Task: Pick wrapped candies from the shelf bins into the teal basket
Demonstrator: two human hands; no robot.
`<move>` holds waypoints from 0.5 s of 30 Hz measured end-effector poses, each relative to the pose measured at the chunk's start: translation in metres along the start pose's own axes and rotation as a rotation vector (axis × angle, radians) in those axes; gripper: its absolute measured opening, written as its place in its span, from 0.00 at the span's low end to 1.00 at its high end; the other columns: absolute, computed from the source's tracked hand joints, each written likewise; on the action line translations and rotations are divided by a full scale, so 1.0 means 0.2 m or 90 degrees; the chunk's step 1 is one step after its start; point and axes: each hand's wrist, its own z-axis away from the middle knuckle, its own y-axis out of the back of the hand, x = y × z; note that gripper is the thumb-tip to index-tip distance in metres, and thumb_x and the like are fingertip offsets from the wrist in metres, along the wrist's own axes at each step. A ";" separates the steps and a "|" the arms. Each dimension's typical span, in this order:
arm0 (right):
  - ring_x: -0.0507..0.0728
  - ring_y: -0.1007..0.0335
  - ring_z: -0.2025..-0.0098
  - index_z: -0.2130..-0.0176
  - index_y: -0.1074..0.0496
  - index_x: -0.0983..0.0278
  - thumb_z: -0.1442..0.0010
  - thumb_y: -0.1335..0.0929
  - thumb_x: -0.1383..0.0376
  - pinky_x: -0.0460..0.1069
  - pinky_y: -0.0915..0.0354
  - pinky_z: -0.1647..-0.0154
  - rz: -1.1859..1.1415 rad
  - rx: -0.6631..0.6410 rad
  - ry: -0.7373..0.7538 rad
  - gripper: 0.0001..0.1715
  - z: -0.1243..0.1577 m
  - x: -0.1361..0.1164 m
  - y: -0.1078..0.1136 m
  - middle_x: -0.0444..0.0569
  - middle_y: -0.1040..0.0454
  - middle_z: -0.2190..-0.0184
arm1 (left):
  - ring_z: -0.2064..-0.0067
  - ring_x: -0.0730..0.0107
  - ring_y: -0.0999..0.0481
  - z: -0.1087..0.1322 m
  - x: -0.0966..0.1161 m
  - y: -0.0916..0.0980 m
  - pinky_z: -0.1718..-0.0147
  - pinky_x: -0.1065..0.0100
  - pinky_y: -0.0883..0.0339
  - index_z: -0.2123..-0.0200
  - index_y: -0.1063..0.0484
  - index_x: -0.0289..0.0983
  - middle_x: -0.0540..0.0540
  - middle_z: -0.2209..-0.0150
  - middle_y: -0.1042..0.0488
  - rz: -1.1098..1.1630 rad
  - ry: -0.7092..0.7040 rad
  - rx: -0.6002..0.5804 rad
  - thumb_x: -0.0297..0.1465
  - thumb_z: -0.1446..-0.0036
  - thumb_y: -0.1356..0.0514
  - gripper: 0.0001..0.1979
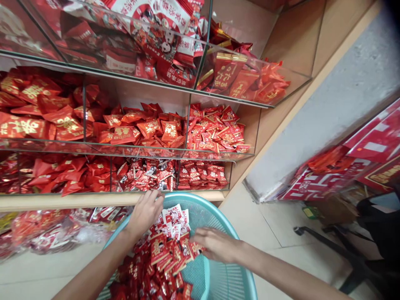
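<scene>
A round turquoise plastic basket [230, 275] stands on the floor below the shelves. Inside it lie dark red shiny packets [143, 271], red-and-gold packets [168, 252] and small white-and-red packets [176, 218]. My left hand [147, 211] is at the basket's far rim, close to the bottom shelf edge; its fingers are curled at the rim, their tips hidden. Inside the basket, my right hand [215, 245] reaches in from the right with fingers bent against the red-and-gold packets, pinching some at the edge of the pile.
Wooden shelves [246, 171] with clear-fronted compartments hold red sweet packets [215, 129]. Bagged goods [59, 233] lie under the bottom shelf. To the right are a grey wall [318, 112], red printed bags [331, 179] and a black chair base [334, 246] on the tiled floor.
</scene>
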 end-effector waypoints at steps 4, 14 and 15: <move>0.58 0.32 0.60 0.54 0.30 0.62 0.47 0.35 0.74 0.51 0.37 0.59 0.120 -0.065 0.061 0.20 -0.07 0.03 -0.06 0.50 0.27 0.64 | 0.60 0.64 0.36 0.00 0.00 0.00 0.61 0.63 0.41 0.63 0.31 0.36 0.45 0.61 0.32 0.001 -0.001 -0.001 0.28 0.41 0.49 0.08; 0.55 0.33 0.62 0.56 0.31 0.60 0.49 0.35 0.76 0.48 0.38 0.60 0.071 -0.028 0.023 0.20 -0.22 0.03 -0.03 0.48 0.29 0.59 | 0.60 0.65 0.37 0.00 0.00 0.01 0.61 0.63 0.41 0.62 0.31 0.36 0.45 0.60 0.31 0.010 -0.002 0.010 0.27 0.41 0.49 0.08; 0.54 0.33 0.61 0.56 0.31 0.59 0.51 0.34 0.76 0.47 0.38 0.59 0.025 -0.011 -0.001 0.22 -0.22 0.04 -0.03 0.48 0.30 0.58 | 0.60 0.65 0.37 0.00 0.00 0.01 0.61 0.63 0.41 0.62 0.31 0.36 0.45 0.60 0.31 0.009 -0.002 0.009 0.27 0.42 0.49 0.07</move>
